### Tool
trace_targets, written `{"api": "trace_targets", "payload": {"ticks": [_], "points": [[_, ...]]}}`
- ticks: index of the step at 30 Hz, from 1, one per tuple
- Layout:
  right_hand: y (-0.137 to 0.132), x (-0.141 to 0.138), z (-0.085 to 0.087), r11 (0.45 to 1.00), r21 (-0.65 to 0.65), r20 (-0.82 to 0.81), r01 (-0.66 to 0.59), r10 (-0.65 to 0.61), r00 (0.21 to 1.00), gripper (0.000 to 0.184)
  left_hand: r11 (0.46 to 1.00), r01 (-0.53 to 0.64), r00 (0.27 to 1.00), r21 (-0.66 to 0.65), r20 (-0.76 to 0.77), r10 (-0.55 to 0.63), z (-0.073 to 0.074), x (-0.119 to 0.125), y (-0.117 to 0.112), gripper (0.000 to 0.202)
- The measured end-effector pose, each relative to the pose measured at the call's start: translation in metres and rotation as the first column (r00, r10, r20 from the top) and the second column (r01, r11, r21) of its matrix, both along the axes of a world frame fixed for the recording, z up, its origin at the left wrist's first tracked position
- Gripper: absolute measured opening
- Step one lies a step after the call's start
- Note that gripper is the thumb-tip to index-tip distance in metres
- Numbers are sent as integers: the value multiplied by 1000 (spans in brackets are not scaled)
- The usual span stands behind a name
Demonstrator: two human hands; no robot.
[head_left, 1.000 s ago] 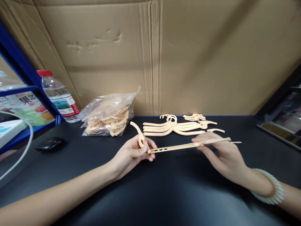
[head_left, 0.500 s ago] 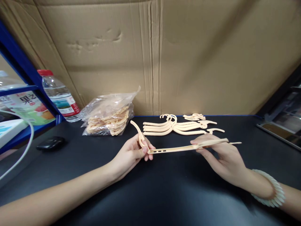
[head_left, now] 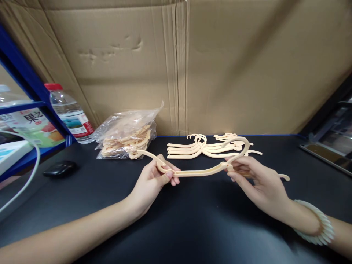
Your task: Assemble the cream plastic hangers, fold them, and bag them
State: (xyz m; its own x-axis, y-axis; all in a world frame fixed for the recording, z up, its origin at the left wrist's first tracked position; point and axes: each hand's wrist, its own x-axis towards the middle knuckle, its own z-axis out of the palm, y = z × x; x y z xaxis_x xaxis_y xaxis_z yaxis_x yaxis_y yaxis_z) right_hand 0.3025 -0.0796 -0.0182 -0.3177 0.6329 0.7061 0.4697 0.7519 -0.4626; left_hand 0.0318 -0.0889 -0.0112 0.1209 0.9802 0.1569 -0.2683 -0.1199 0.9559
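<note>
A beige plastic folding hanger point(head_left: 202, 172) is held above the black table between both hands. My left hand point(head_left: 156, 174) pinches its left end, where a curved end piece sticks out to the upper left. Around the joint near the hook, my right hand point(head_left: 257, 181) is closed; the hook curves up above the fingers. Part of the hanger's other arm is hidden behind that hand, and its tip shows to the right. Behind lie several similar hangers point(head_left: 184, 151) in a row on the table, with a few small loose beige pieces point(head_left: 226, 136) beyond them.
A clear plastic bag point(head_left: 125, 135) full of beige hanger parts sits at the back left. A water bottle point(head_left: 73, 113), a black mouse point(head_left: 60, 168) and a blue shelf point(head_left: 26, 106) stand left. Cardboard point(head_left: 242, 69) walls the back. A dark flat device point(head_left: 330, 157) lies right.
The hanger has been turned in my hands, so its hook now points up and its broad side shows. The left end piece has swung lower and further left.
</note>
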Motion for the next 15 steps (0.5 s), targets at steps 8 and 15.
{"api": "trace_targets", "payload": {"ticks": [8, 15], "points": [[11, 0, 2, 981, -191, -231, 21, -66, 971, 21, 970, -46, 996, -237, 57, 62, 10, 4, -9, 21], [17, 3, 0, 970, -223, -226, 95, -146, 963, 26, 981, 114, 904, -159, -393, -169, 7, 17, -39, 21]]}}
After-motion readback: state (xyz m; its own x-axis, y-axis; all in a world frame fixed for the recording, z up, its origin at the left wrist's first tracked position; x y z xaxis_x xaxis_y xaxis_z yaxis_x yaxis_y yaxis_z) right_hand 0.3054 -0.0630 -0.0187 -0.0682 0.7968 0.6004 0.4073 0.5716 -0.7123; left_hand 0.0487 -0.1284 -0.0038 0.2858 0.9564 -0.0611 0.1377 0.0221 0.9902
